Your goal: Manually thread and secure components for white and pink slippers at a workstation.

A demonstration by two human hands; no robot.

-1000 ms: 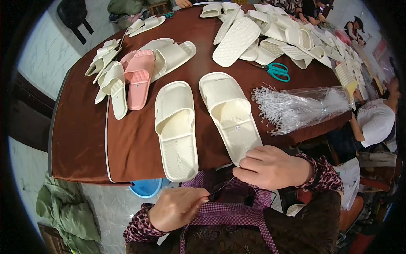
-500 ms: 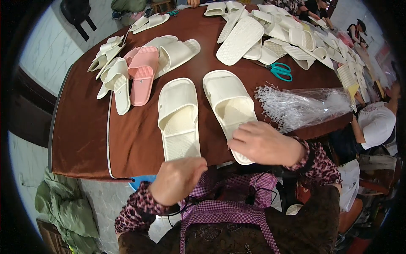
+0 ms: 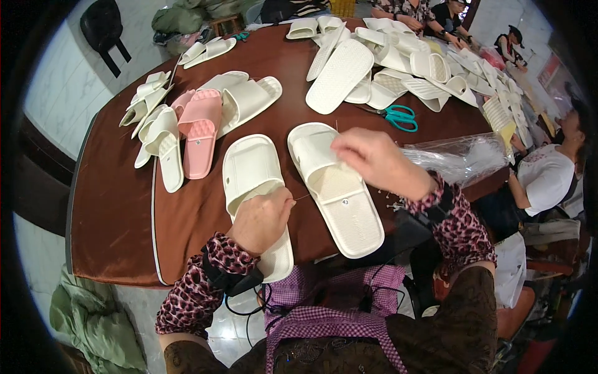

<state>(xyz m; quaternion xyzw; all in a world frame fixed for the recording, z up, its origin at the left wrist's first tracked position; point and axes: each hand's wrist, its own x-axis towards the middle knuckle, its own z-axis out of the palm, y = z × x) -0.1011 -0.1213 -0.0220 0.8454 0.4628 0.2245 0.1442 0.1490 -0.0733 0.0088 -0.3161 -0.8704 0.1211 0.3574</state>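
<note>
Two white slide slippers lie toe-away in front of me. Over the left slipper (image 3: 254, 163) is my left hand (image 3: 260, 215), its fingers pinched together and covering part of the insole. A fine strand seems to extend from those fingertips. My right hand (image 3: 381, 161), slightly blurred, is closed by the strap of the right slipper (image 3: 355, 224); what its fingertips hold is hidden. A small round sticker (image 3: 345, 202) sits on that slipper's insole. Beyond my right wrist lies a bundle of clear plastic tag loops (image 3: 464, 159), partly covered by the forearm.
Teal-handled scissors (image 3: 400, 118) lie beyond my right hand. A heap of white slippers (image 3: 398, 56) covers the far right of the brown-covered table (image 3: 112, 230). Pink slippers (image 3: 202, 134) and more white ones (image 3: 165, 146) are at left. Other people sit along the right side.
My right hand has moved from the right slipper's heel up to its strap, uncovering the sticker. My left hand has moved from the left slipper's heel onto its middle.
</note>
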